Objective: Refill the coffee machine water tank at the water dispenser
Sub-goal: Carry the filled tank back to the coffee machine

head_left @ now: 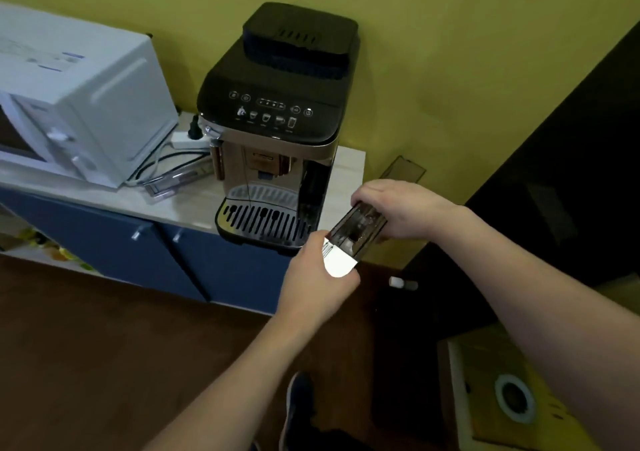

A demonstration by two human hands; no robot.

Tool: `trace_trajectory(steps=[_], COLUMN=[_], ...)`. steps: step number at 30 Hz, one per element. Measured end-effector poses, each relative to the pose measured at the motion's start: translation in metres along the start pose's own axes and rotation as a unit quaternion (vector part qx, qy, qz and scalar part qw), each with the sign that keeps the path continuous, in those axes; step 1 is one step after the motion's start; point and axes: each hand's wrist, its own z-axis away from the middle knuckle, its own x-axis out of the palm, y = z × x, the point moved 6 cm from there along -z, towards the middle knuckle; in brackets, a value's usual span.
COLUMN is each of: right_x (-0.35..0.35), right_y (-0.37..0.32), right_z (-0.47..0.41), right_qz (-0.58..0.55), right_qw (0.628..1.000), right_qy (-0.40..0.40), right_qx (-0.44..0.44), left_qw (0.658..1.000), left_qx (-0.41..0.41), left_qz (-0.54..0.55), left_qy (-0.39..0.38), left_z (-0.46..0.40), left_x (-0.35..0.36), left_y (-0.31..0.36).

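The black and silver coffee machine stands on the light countertop against the yellow wall. Just off its front right corner I hold the clear water tank, which has a white front end. My left hand grips that white near end from below. My right hand clasps the tank's far end from above. The tank is tilted, in the air beyond the counter's edge. No water dispenser is in view.
A white microwave sits on the left of the counter, with a power strip and cables beside it. Blue cabinet doors are below. A dark cabinet stands at right. A yellow box lies on the brown floor.
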Motion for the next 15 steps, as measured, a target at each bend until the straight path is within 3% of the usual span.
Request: trace_trajectory(steps=[7,15], right_x=[-0.012,0.019], right_y=[0.064,0.108], right_z=[-0.067,-0.122], right_qz=[0.063,0.125], right_qw=[0.996,0.989], right_qy=[0.019,-0.029], right_qx=[-0.063,-0.08], left_qw=[0.994,0.987], left_qx=[-0.005,-0.05], left_qz=[0.056,0.068], left_qy=[0.096,0.135], left_z=[-0.078,-0.139], left_x=[0.033,0.064], left_y=[0.009,-0.009])
